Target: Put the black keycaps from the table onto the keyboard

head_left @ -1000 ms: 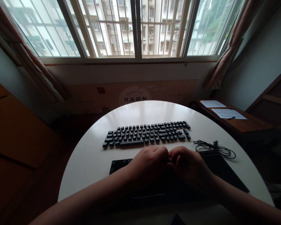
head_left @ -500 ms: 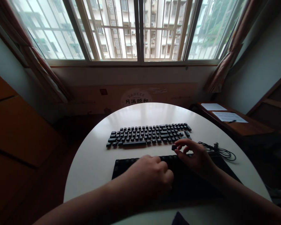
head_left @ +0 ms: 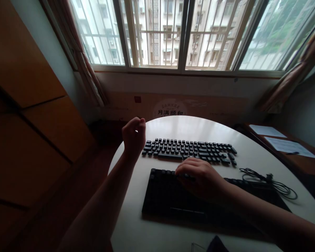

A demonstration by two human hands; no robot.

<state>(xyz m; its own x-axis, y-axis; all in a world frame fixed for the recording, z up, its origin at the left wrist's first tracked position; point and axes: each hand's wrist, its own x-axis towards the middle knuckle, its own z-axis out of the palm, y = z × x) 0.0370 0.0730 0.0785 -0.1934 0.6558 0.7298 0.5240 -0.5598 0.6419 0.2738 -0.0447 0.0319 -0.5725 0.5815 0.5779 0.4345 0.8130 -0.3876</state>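
Observation:
My left hand [head_left: 134, 137] is raised over the left edge of the round white table, with its fingers curled in against the thumb. Whatever it may hold is hidden. My right hand [head_left: 198, 175] lies over the upper part of the black keyboard [head_left: 170, 196], fingers bent together and tips down by the top row. Its fingertips are largely covered, so I cannot make out what is between them. Keycaps show along the keyboard's top edge, while most of its face looks dark and flat. Beyond it, loose black keycaps [head_left: 186, 147] are laid out in rows.
A coiled black cable [head_left: 280, 187] lies on the right of the white table [head_left: 199, 127]. Further right, papers [head_left: 291, 146] with a pen rest on a brown desk. A dark pointed item [head_left: 216, 245] is at the near edge. A cabinet [head_left: 42, 105] stands left.
My left hand has lifted off the keyboard and moved left and away. My right hand, which held a keycap, has moved down over the keyboard. The view has turned left.

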